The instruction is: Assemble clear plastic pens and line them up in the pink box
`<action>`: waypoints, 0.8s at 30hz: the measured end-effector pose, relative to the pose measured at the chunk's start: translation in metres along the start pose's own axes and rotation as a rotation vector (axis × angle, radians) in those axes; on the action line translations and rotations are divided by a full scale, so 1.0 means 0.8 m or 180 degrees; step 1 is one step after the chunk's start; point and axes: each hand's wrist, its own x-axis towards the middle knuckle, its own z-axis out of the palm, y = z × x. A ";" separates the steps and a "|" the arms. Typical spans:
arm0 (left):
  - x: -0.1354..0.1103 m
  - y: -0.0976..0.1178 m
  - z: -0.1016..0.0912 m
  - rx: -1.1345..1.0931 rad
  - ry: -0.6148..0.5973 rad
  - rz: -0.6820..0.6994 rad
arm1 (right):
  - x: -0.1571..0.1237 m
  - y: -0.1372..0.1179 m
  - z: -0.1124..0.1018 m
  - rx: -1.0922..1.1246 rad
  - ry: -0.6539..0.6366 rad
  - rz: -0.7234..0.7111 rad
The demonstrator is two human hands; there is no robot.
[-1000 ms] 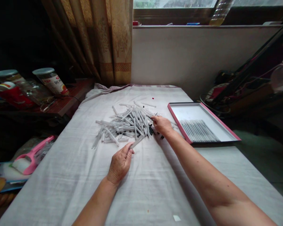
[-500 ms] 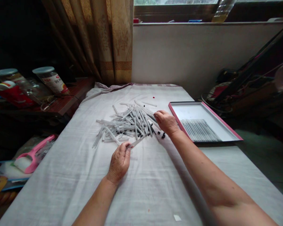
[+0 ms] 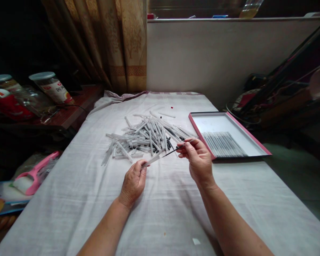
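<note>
My left hand (image 3: pixel 133 181) rests on the white cloth and pinches one end of a clear pen barrel (image 3: pixel 154 159) that points up and to the right. My right hand (image 3: pixel 198 160) is raised just right of it, fingers pinched on a thin dark refill (image 3: pixel 172 151) whose tip meets the barrel's open end. Behind both hands lies a loose pile of clear pen barrels, dark refills and small black caps (image 3: pixel 146 137).
A pink-edged shallow box (image 3: pixel 202 133) holding a row of finished pens stands right of the pile. The white-covered table (image 3: pixel 160 213) runs to a curtain and wall at the back. Jars sit on a dark shelf (image 3: pixel 69 117) at left; a pink tool (image 3: pixel 33 174) lies lower left.
My right hand has left the pile and come back toward me with a dark refill, bringing its tip to the barrel held by my left hand, which stayed in place.
</note>
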 end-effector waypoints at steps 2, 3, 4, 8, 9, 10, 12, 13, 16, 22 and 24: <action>0.000 0.000 0.000 0.0026 -0.0009 0.0036 | -0.002 0.002 0.003 -0.0028 -0.0026 -0.0002; 0.000 0.001 0.001 0.0043 -0.0013 0.0059 | -0.004 0.003 0.004 -0.0034 -0.0035 0.0001; 0.000 0.001 0.001 0.0058 -0.0022 0.0081 | -0.005 0.004 0.005 -0.0035 -0.0043 0.0007; -0.001 0.001 0.000 0.0100 -0.0042 0.0154 | -0.010 0.006 0.008 -0.0021 -0.0096 0.0021; -0.001 0.001 0.000 0.0115 -0.0050 0.0165 | -0.011 0.007 0.008 -0.0010 -0.0119 0.0025; -0.001 0.000 0.000 0.0138 -0.0056 0.0174 | -0.012 0.007 0.008 0.0003 -0.0144 0.0033; -0.001 0.000 -0.001 0.0201 -0.0066 0.0226 | -0.014 0.008 0.007 0.0028 -0.0193 0.0080; 0.000 0.000 -0.001 0.0230 -0.0061 0.0285 | -0.015 0.009 0.006 0.0046 -0.0221 0.0125; 0.001 0.004 -0.002 0.0281 0.0060 0.0547 | -0.018 0.014 0.006 0.0097 -0.0340 0.0348; 0.002 0.012 -0.006 0.0100 0.0357 0.0774 | -0.040 0.034 0.012 -0.0423 -0.1207 0.0553; 0.001 0.010 -0.008 -0.0026 0.0505 0.0682 | -0.044 0.038 0.011 -0.0607 -0.1493 0.0447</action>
